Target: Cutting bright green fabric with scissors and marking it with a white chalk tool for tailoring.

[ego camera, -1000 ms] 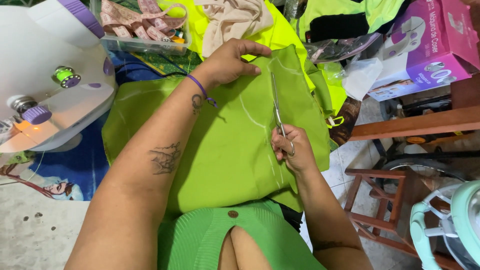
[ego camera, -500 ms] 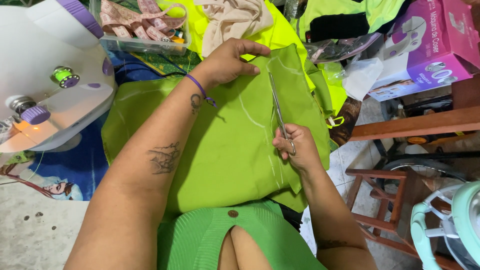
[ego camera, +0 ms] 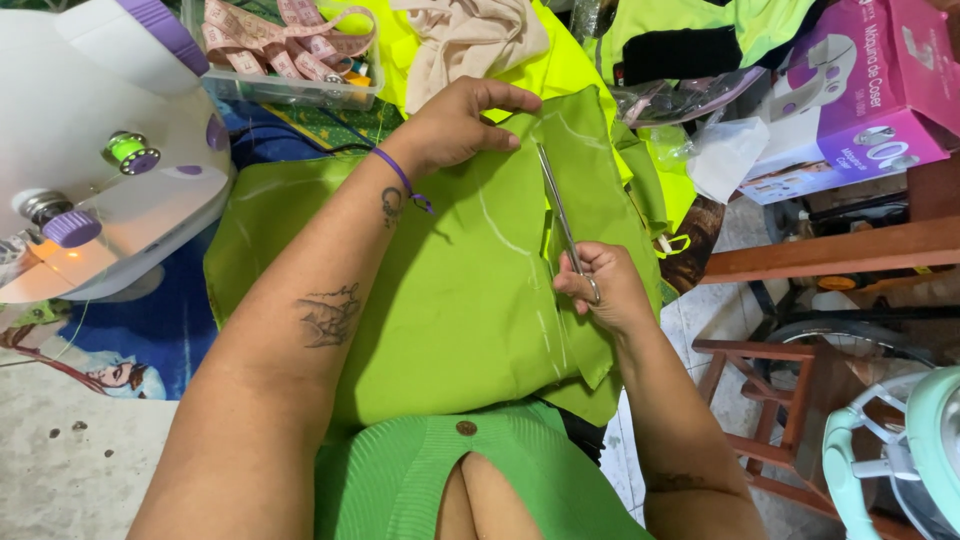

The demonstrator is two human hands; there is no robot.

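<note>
Scissors lie along the green fabric, blades pointing toward 12 o'clock and running beside a pale chalk line drawn on the cloth. The right hand is closed around the scissor handles, fingers through the loops, at about 4 o'clock from the centre of the cloth. The blade tips reach almost to the far edge of the fabric, close to the left hand. That left hand lies palm down with fingers spread and slightly curled, pressing the fabric flat at 12 o'clock; it grips nothing. A purple band circles its wrist.

The green fabric is spread across the desk in front of the person, its right edge hanging over the side at 3 o'clock. A white sewing machine with purple knobs stands at 9 o'clock, just touching the cloth's left edge. A clear tray holding a pink tape measure sits at 11 o'clock. A purple and white box rests at 2 o'clock, well apart from the scissors.
</note>
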